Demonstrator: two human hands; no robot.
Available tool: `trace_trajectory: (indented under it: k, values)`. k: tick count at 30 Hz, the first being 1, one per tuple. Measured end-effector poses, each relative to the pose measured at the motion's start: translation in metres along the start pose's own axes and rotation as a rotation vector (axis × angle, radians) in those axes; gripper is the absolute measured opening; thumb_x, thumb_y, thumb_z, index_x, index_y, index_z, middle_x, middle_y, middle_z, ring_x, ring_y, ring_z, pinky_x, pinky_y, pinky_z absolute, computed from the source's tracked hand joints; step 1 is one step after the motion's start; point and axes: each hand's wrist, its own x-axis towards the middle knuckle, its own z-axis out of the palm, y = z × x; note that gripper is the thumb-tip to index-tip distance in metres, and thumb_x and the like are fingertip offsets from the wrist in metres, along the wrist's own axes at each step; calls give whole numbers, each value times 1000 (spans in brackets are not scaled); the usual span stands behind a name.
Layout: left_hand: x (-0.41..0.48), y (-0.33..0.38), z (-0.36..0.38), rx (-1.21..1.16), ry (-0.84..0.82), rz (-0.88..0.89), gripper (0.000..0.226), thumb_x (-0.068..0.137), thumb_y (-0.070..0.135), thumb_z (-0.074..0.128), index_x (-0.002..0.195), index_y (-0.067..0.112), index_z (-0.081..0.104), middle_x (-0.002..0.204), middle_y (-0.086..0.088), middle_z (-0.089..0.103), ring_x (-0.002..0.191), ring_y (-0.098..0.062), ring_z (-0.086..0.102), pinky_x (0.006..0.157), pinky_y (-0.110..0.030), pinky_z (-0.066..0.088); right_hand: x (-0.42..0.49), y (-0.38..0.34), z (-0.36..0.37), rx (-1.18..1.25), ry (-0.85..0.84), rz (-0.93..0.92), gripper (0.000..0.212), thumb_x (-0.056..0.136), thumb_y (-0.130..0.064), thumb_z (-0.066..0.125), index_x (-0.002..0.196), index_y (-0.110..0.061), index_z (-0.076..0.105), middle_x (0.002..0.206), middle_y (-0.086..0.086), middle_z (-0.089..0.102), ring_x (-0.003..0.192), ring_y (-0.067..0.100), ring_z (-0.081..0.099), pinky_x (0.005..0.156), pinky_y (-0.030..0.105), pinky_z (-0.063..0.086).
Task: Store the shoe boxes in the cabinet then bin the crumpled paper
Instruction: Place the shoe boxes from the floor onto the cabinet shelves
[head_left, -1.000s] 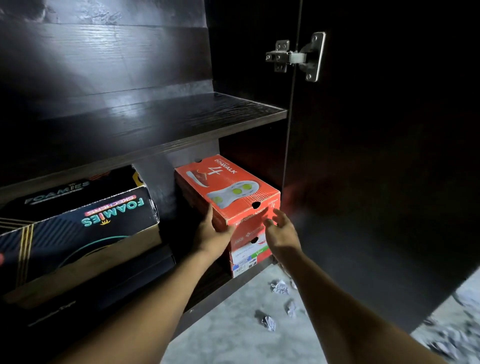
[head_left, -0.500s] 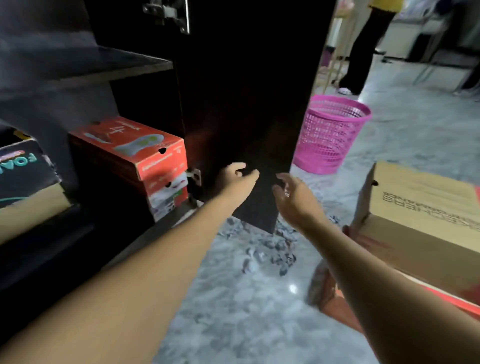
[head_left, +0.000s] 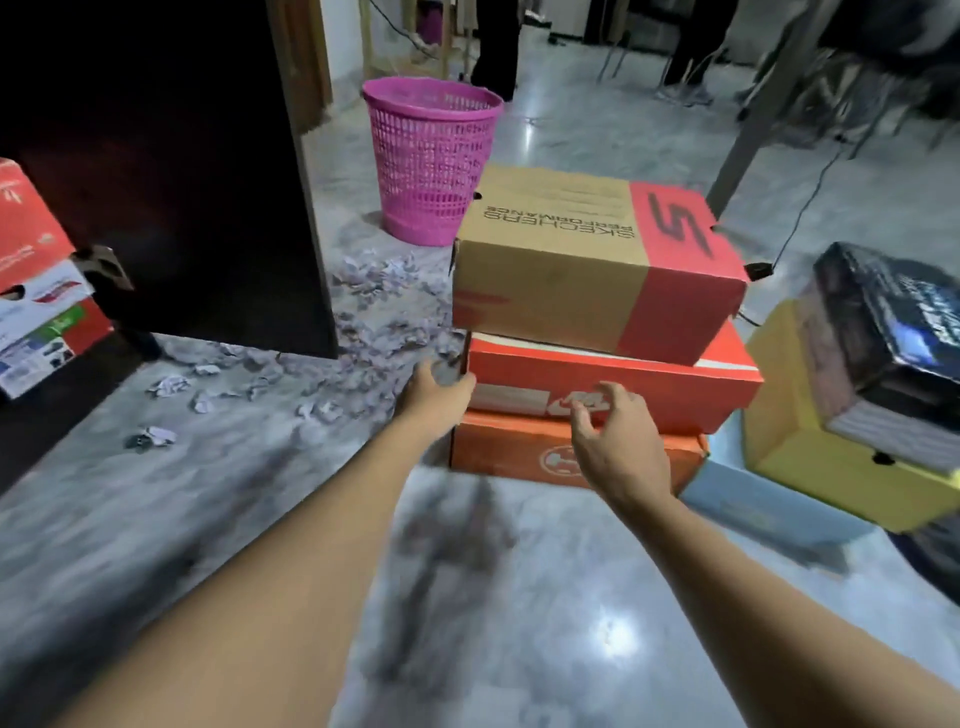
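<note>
Right now my left hand (head_left: 436, 392) sits at the left end of a three-box stack on the floor (head_left: 519, 597), fingers loosely curled with nothing in them, and my right hand (head_left: 610, 441) hangs in front of the middle red box (head_left: 649, 395), fingers spread and empty. On top lies the tan-and-red shoe box (head_left: 597, 260); an orange box (head_left: 519, 457) is at the bottom. One red-and-white box (head_left: 36, 291) already sits inside the cabinet (head_left: 171, 171) at the far left. The risk I judge here is the stack itself — the top box overhangs the red one, so lifting from the middle or tugging one corner could tip it, or slide it off toward the second pile on the right, where a dark box (head_left: 893, 332) rests tilted on a yellow one (head_left: 841, 467). Taking only the top box seems safer. The open cabinet door (head_left: 208, 218) stands between the stack and the shelf opening, so a carried box must swing around its edge. Crumpled paper (head_left: 384, 322) is strewn across the floor between door, stack and the pink basket (head_left: 431, 161) — easy to slip on or scatter, and it sits along my path.
</note>
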Motion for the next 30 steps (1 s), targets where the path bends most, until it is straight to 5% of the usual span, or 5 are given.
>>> trace_trajectory:
  k: [3, 9, 19, 24, 30]
  values:
    - [5, -20, 30, 2, 49, -122, 67, 94, 36, 56, 149, 10, 28, 153, -13, 37, 139, -30, 37, 112, -35, 30, 3, 46, -5, 12, -3, 151, 45, 93, -37, 53, 133, -16, 50, 134, 13, 48, 128, 34, 44, 102, 43, 39]
    - [29, -42, 59, 30, 103, -216, 51, 98, 35, 47, 141, 7, 42, 144, -18, 47, 130, -36, 47, 107, -41, 39, 18, 94, 2, 140, 2, 390, 70, 93, -32, 55, 153, -11, 26, 158, 19, 17, 145, 38, 18, 117, 43, 21]
    - [41, -66, 67, -2, 119, -199, 17, 93, 35, 43, 103, 25, 52, 117, -14, 62, 104, -38, 60, 96, -52, 50, 45, 109, 15, 208, 139, 491, 70, 90, -29, 56, 149, -10, 23, 149, 13, 22, 122, 40, 48, 97, 44, 42]
    - [34, -69, 59, -67, 72, -217, 16, 95, 37, 43, 104, 28, 52, 111, -8, 63, 99, -34, 64, 93, -51, 53, 42, 113, 15, 193, 99, 474, 62, 91, -32, 53, 146, -14, 28, 136, 10, 37, 107, 35, 59, 85, 40, 46]
    - [5, -82, 42, -110, 114, -249, 27, 93, 37, 42, 116, 31, 54, 110, -8, 64, 96, -34, 64, 90, -51, 55, 9, 110, 20, 209, 123, 451, 66, 90, -39, 58, 146, -19, 29, 133, 7, 40, 108, 32, 59, 91, 43, 48]
